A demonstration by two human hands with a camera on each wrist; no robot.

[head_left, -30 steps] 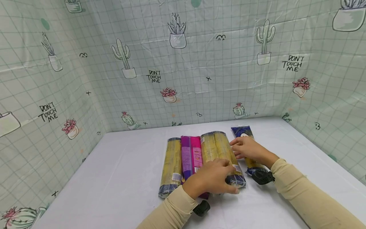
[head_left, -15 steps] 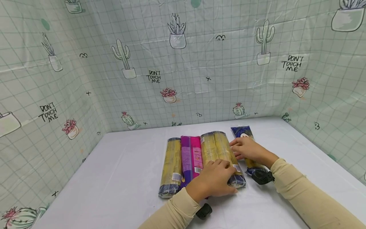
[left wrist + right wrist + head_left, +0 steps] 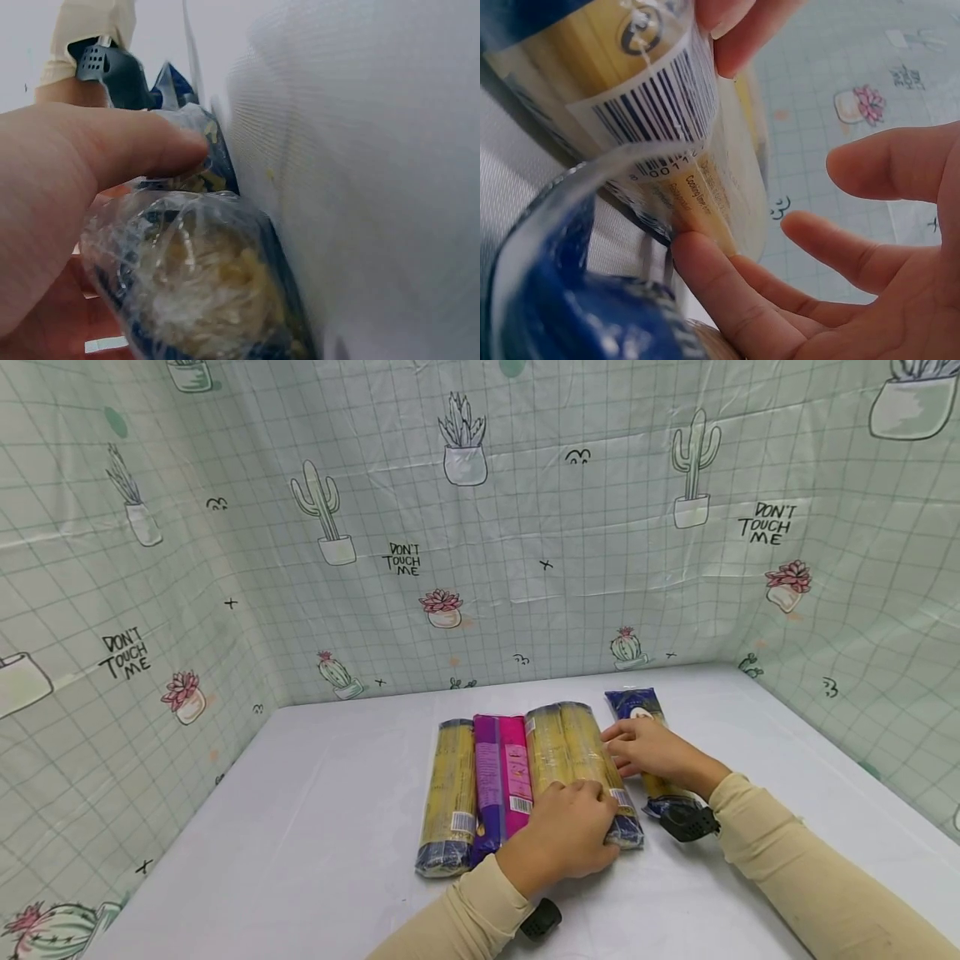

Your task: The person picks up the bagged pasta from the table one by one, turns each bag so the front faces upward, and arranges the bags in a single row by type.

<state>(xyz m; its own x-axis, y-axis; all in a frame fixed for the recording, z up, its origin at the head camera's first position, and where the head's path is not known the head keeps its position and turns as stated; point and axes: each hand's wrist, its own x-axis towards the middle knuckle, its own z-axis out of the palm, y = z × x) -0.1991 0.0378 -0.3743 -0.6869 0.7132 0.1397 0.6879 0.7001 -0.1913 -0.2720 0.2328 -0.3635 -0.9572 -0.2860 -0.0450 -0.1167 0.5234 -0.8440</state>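
Note:
In the head view my left hand (image 3: 566, 831) lies over the near ends of two yellow spaghetti packs (image 3: 562, 743) that sit side by side, fingers bent over the top and thumb at the near end. The left wrist view has the clear, crinkled end of a spaghetti pack (image 3: 210, 285) between its thumb (image 3: 150, 146) and fingers. My right hand (image 3: 652, 752) reaches over a blue-topped spaghetti pack (image 3: 660, 789), its fingertips at the right side of the pair. In the right wrist view those fingers are spread, touching a barcoded pack (image 3: 660, 97).
Left of the pair lie a purple and pink pack (image 3: 502, 768) and another yellow spaghetti pack (image 3: 450, 785), all in a row. The white table (image 3: 322, 810) meets a cactus-print cloth wall (image 3: 510, 527) at the back and sides. Each wrist wears a black device (image 3: 686, 822).
My left hand has shifted slightly right, and its thumb has drawn in closer to its fingers at the packs' near end. The right hand and the packs look nearly still.

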